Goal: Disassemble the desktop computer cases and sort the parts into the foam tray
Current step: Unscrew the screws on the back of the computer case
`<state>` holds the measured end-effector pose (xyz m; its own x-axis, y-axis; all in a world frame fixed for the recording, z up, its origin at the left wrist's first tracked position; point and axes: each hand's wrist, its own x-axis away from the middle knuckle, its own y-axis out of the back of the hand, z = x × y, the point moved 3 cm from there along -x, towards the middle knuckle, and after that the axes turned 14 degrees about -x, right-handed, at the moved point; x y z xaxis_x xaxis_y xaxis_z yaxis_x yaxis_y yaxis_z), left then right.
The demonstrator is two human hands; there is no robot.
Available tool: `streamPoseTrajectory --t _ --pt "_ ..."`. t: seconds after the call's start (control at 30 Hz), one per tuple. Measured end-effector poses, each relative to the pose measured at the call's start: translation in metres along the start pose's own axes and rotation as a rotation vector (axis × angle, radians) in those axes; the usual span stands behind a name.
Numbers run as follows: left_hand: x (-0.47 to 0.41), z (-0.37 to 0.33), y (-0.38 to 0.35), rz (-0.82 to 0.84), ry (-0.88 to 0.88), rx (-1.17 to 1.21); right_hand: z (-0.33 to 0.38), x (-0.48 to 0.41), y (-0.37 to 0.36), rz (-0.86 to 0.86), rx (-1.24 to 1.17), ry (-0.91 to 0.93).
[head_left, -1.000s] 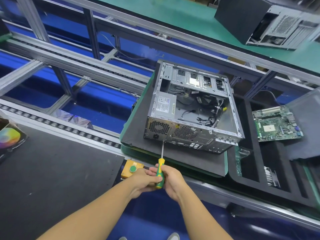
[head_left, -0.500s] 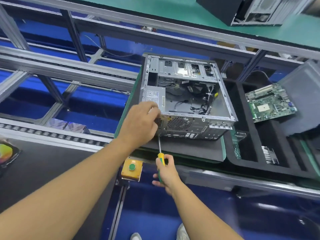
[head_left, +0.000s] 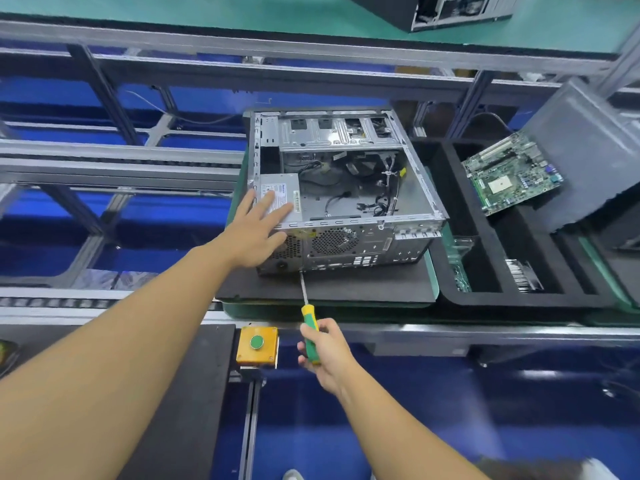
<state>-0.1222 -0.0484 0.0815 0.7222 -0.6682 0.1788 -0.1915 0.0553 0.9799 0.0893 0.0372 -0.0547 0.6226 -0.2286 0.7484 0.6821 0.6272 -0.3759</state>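
Your left hand (head_left: 252,233) lies flat on the power supply (head_left: 283,184), your right hand (head_left: 323,353) grips the slanted screwdriver (head_left: 309,315), so its tip could slip.

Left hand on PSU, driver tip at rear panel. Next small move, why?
Probably turn the screwdriver to loosen a rear-panel screw: its tip touches the rear panel of the case below the power supply, the right hand grips the handle, and the left hand lies flat on the power supply, bracing. Whether the tip sits in a screw head is unclear.
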Motion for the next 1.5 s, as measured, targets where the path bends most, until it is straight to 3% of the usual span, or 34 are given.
streamPoseTrajectory --t 0.23,0.37,0.57,0.8,1.0,1.13,1.37,1.5 --pt "0.002 -0.003 0.002 0.002 -0.003 -0.040 0.004 0.003 -0.009 0.050 -0.077 -0.205" --pt "0.001 -0.002 0.000 -0.002 0.004 -0.074 0.006 0.003 -0.004 0.087 -0.021 -0.166" --pt "0.000 -0.001 -0.002 -0.025 0.030 -0.168 0.011 0.003 0.004 0.015 0.110 -0.014" --pt "0.000 -0.002 -0.002 -0.034 0.039 -0.207 0.022 0.005 -0.001 0.113 -0.020 -0.193" --pt "0.000 -0.002 -0.003 -0.026 0.042 -0.201 0.022 0.005 0.002 0.112 0.027 -0.113" --pt "-0.001 -0.002 -0.001 -0.007 0.050 -0.182 0.023 0.001 0.002 0.006 0.138 -0.005" --pt "-0.001 -0.002 -0.002 -0.018 0.047 -0.189 0.032 0.002 0.002 0.023 -0.055 -0.167" --pt "-0.002 -0.001 -0.004 -0.025 0.041 -0.199 0.036 0.002 0.003 0.048 -0.002 -0.166"
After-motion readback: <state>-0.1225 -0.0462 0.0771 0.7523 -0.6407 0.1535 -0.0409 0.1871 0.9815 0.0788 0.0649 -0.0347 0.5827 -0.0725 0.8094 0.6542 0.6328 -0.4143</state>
